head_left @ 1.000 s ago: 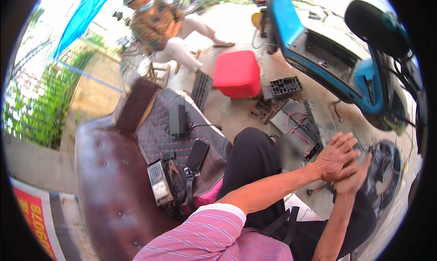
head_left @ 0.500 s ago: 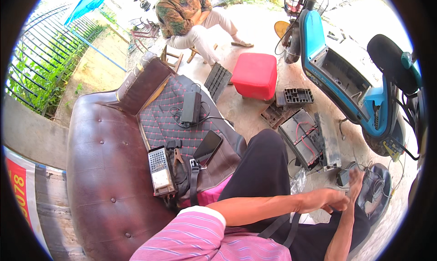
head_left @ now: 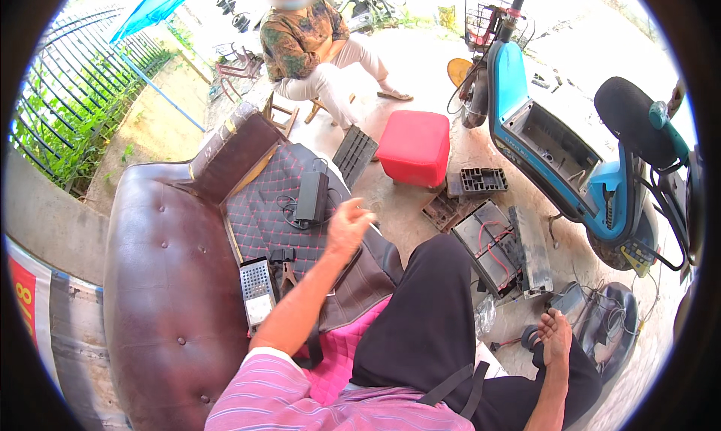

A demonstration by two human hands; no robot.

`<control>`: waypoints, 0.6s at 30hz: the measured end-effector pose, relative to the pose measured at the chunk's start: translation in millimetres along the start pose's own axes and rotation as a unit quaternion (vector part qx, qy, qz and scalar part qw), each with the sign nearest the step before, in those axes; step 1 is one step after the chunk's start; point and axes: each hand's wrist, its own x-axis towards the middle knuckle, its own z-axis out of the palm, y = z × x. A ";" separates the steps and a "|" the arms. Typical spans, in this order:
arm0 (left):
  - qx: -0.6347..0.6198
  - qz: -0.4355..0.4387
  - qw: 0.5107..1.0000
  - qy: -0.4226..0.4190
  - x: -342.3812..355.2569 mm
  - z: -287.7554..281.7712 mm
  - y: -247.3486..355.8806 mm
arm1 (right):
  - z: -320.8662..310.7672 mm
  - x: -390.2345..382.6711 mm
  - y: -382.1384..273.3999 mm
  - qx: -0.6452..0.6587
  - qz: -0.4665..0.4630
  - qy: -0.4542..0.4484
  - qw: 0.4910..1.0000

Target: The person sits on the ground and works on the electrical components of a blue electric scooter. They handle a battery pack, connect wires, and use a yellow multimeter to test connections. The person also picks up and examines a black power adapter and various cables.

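Note:
My left hand is raised above the quilted black mat with red stitching, beside the black power adapter. Its fingers are loosely bent and apart, and nothing shows in them. My left forearm covers most of the spot where the phone lay. My right hand is turned palm up over my right leg, fingers slightly curled and apart, holding nothing. Close to it on the ground are a dark box with a cable and a small black round part. A perforated metal box rests on the sofa by my left forearm.
I sit on a worn brown leather sofa. Ahead are a red stool and an opened battery case with red wires. A blue electric scooter stands at the right. A seated person is at the far side.
My hands have moved apart. The left has swung up and leftward from beside the right to over the mat; the right now lies lower, palm up. The view has shifted slightly.

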 end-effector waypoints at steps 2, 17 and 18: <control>0.094 0.008 0.991 0.098 24.0 -43.3 -36.8 | -3.1 -9.1 -3.3 0.013 0.003 -0.003 1.000; 0.385 -0.125 0.893 0.198 84.9 -111.3 -100.7 | 4.4 -22.7 14.4 0.000 0.058 0.014 0.998; 0.380 -0.121 0.897 0.192 84.4 -110.0 -93.5 | 4.7 -21.4 16.6 0.000 0.062 0.015 0.998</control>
